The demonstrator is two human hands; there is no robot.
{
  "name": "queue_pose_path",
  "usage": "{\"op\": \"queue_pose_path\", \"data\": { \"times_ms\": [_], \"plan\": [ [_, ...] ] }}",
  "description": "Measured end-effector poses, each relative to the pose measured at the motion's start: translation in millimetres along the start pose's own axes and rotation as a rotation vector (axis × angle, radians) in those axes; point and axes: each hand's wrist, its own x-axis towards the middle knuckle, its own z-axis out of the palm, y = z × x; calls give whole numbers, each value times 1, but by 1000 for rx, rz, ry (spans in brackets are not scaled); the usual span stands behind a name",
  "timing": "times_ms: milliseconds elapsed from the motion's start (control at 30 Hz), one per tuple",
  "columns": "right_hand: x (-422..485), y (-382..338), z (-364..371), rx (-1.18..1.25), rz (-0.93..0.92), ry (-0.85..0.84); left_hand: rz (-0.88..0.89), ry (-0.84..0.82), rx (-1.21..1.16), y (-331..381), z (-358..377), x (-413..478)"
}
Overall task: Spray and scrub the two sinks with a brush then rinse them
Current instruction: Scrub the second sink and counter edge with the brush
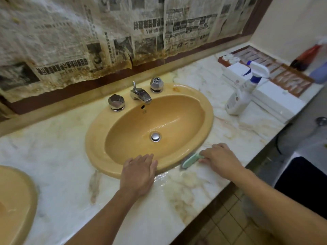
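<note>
Right hand [218, 159] grips the green brush [190, 160] on the sink [208, 110] rim, lower right; left hand [139, 174] spread flat on its wet front edge, where it could slip.

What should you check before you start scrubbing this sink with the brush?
1. Brush held: ok, the right hand grips its handle at the sink's front rim.
2. Left hand clear of the bowl: not ok, it lies flat on the front rim.
3. Sink wet: ok, water shines around the drain.
4. Cleaner sprayed in the bowl: cannot tell, no foam shows.
5. Spray bottle nearby: ok, upright on the counter, right of the sink.
6. Tap off: ok, no stream shows.
</note>
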Motion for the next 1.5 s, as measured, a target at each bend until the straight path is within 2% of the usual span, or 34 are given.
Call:
{"op": "queue_pose_path", "data": {
  "times_ms": [67, 133, 267, 333, 400, 433, 533, 600, 633, 700, 767, 800, 833, 900, 1000, 1067, 1133, 1200, 1367, 1433, 1500],
  "plan": [
    [-2, 39, -11, -44, 199, 36, -3, 17, 18, 5, 0, 3],
    [-2, 55, -16, -57, 254, 60, 1, 29, 10, 14, -1, 7],
    [3, 26, -11, 132, 100, 254, -23, -6, -15, 40, 1, 28],
    [8, -6, -8, 110, -50, 267, -45, -21, 1, 57, 1, 40],
    [23, -13, -13, 26, -139, 160, -87, -32, 20, 69, 3, 49],
    [35, -2, -22, -11, -83, 107, -133, -42, 5, 73, 4, 53],
    [72, 59, -53, -89, 281, 68, -283, -30, -16, 82, 7, 57],
    [92, 81, -69, -68, 371, 18, -373, -29, -2, 95, 5, 58],
    [101, 77, -74, -57, 306, -21, -424, -35, 7, 104, 4, 60],
    [108, 41, -84, 69, 114, -211, -507, -31, 19, 115, 2, 65],
    [110, 13, -81, 240, -88, -550, -584, -30, 2, 127, 2, 68],
    [117, 12, -78, 234, -125, -658, -609, -10, -26, 130, 2, 68],
    [130, 24, -76, 180, -130, -685, -626, 15, -57, 132, 2, 67],
    [160, 59, -81, 70, -64, -628, -619, 70, -72, 136, 5, 61],
    [164, 86, -94, 34, 81, -414, -600, 116, -82, 144, 13, 55],
    [141, 65, -92, -86, -40, -246, -627, 78, -85, 148, 14, 57],
    [102, 30, -69, -154, -309, -171, -617, 37, -100, 147, 13, 57],
    [76, 22, -43, -104, -522, -131, -546, 21, -146, 142, 11, 53],
    [93, 125, -31, 204, -498, -61, -446, 48, -276, 135, 13, 32],
    [102, 168, -29, 178, -430, 28, -440, 42, -272, 136, 11, 32],
    [103, 175, -26, 179, -381, 114, -443, 8, -262, 139, 10, 35]
  ]
}}
